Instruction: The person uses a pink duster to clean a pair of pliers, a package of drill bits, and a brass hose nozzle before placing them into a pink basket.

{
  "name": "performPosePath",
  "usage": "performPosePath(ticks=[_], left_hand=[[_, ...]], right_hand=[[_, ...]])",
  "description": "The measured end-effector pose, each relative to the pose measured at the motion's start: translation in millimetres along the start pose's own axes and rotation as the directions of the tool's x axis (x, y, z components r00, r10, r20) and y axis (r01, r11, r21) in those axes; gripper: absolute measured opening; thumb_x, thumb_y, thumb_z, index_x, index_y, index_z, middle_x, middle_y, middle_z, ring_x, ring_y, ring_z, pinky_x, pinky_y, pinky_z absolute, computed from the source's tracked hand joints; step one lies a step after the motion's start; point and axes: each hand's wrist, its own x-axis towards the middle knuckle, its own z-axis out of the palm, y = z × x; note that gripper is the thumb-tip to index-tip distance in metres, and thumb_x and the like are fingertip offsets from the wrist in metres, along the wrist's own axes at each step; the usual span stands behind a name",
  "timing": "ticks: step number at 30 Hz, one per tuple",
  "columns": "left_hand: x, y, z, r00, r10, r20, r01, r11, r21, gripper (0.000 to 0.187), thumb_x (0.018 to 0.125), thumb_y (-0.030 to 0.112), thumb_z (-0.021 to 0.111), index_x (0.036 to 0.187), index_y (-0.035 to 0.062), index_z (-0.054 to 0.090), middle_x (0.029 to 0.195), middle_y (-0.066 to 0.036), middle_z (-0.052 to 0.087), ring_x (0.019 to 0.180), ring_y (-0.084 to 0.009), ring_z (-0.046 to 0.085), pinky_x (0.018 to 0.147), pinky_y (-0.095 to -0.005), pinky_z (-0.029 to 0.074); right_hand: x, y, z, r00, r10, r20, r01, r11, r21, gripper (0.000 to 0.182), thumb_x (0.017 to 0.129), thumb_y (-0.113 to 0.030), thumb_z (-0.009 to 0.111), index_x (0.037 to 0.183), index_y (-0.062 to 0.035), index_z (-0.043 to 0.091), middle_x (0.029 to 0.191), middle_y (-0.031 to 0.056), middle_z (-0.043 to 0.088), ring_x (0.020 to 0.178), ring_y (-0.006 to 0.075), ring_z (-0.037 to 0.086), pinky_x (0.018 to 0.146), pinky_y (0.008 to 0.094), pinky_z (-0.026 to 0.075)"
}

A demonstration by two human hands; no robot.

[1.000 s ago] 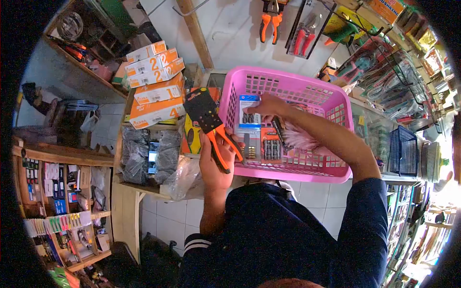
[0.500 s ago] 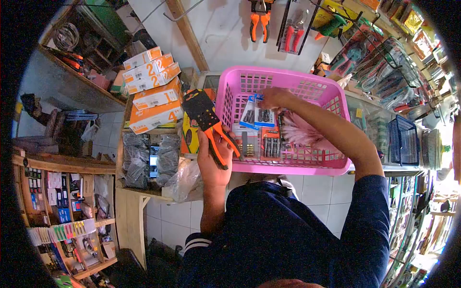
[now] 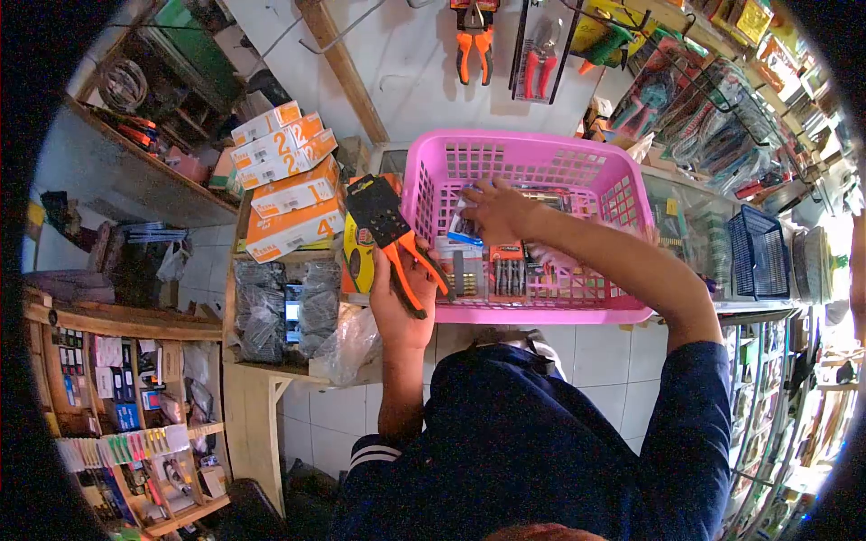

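My left hand (image 3: 401, 307) grips a black tool with orange handles (image 3: 390, 230), held upright just left of a pink plastic basket (image 3: 622, 194). My right hand (image 3: 494, 210) reaches into the basket and rests flat on a blue and white blister pack (image 3: 462, 231). Other carded packs of bits (image 3: 507, 267) lie in the basket under and in front of that hand. The basket sits on a glass counter (image 3: 690, 234).
Stacked orange and white numbered boxes (image 3: 290, 185) stand left of the basket, with bagged dark parts (image 3: 262, 302) on a wooden shelf below. Pliers and cutters (image 3: 471, 36) hang on the wall behind. A blue wire basket (image 3: 758, 257) sits on the right. Shelves of small goods fill the lower left.
My right hand lifted a blue blister pack inside the basket, then came down to the left and now presses flat on it. The left hand keeps the tool almost still.
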Motion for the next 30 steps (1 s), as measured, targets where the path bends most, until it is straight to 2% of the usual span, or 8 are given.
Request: performPosePath(ticks=[6,9,11,13,14,23,27,30], left_hand=[[1.1,0.5,-3.6,0.999,-0.005,0.038,0.005,1.0,-0.005,0.043,0.101,0.041,0.042,0.123,0.0058,0.053,0.109,-0.011,0.06,0.1,-0.0261,0.058,0.089,-0.0503,0.048],[-0.5,0.2,2.2,0.999,-0.004,-0.045,0.007,0.998,0.07,0.042,0.102,0.045,0.039,0.122,0.0113,0.054,0.107,-0.009,0.059,0.098,-0.0247,0.057,0.087,-0.0487,0.047],[-0.8,0.8,2.7,0.999,-0.017,-0.043,0.02,0.996,0.088,0.043,0.102,0.046,0.038,0.122,0.011,0.054,0.108,-0.009,0.059,0.099,-0.0246,0.056,0.087,-0.0487,0.046],[-1.2,-1.5,1.1,0.999,-0.01,-0.038,0.014,0.995,0.1,0.044,0.102,0.046,0.037,0.122,0.0105,0.054,0.108,-0.009,0.059,0.099,-0.0245,0.056,0.087,-0.0487,0.046],[-3.3,-2.3,-0.2,0.999,-0.009,-0.034,0.013,0.994,0.113,0.045,0.102,0.046,0.037,0.122,0.0102,0.054,0.109,-0.009,0.059,0.099,-0.0246,0.056,0.087,-0.0487,0.046],[-0.6,3.8,4.2,0.993,-0.105,0.047,0.1,0.99,0.103,0.05,0.102,0.043,0.034,0.128,0.0028,0.05,0.116,-0.019,0.059,0.094,-0.0263,0.061,0.07,-0.0445,0.057],[-3.3,2.5,0.8,0.972,-0.228,0.057,0.208,0.948,0.242,0.049,0.103,0.042,0.034,0.129,0.0025,0.049,0.119,-0.022,0.059,0.094,-0.0285,0.061,0.071,-0.044,0.056],[-2.8,2.5,12.7,0.963,-0.268,0.029,0.254,0.939,0.233,0.035,0.104,0.035,0.037,0.127,0.0108,0.045,0.119,-0.023,0.06,0.095,-0.0293,0.064,0.074,-0.0389,0.055]], right_hand=[[0.4,-3.5,-4.5,0.99,0.042,0.132,-0.027,0.993,-0.111,0.063,0.082,-0.03,0.06,0.142,-0.0204,0.045,0.149,0.0136,0.039,0.137,0.0332,0.034,0.111,0.0545,0.025],[-45.7,18.5,-19.1,0.996,-0.024,-0.086,0.025,1.0,0.01,0.061,0.083,-0.03,0.062,0.141,-0.0188,0.045,0.145,0.0159,0.042,0.137,0.0351,0.036,0.111,0.055,0.027],[-97.6,24.0,-79.7,0.984,0.103,0.146,-0.127,0.977,0.169,0.057,0.085,-0.03,0.062,0.138,-0.0172,0.048,0.14,0.0186,0.047,0.133,0.0357,0.04,0.109,0.0538,0.031],[-159.4,46.7,-83.4,0.998,0.043,-0.048,-0.035,0.986,0.163,0.048,0.086,-0.029,0.059,0.129,-0.0088,0.053,0.109,0.0217,0.063,0.099,0.0394,0.062,0.086,0.0509,0.05],[-180.9,52.0,-94.6,0.955,0.186,0.232,-0.205,0.977,0.063,0.047,0.086,-0.031,0.062,0.126,-0.008,0.054,0.11,0.0205,0.062,0.104,0.0381,0.06,0.089,0.0493,0.049],[-307.9,2.8,-54.6,0.612,0.74,0.28,-0.739,0.409,0.535,0.031,0.089,-0.014,0.062,0.116,-0.0002,0.055,0.115,0.0208,0.063,0.099,0.0385,0.061,0.082,0.041,0.049],[-337.0,-14.1,-7.4,0.644,0.747,-0.165,-0.435,0.535,0.724,0.034,0.09,-0.009,0.06,0.122,0.001,0.053,0.104,0.0147,0.064,0.071,0.0262,0.06,0.063,0.0342,0.048],[-359.1,-28.7,24.0,0.45,0.878,-0.161,-0.072,0.216,0.974,0.035,0.092,-0.012,0.059,0.125,-0.0001,0.053,0.098,0.0111,0.061,0.064,0.0138,0.055,0.054,0.0267,0.044]])
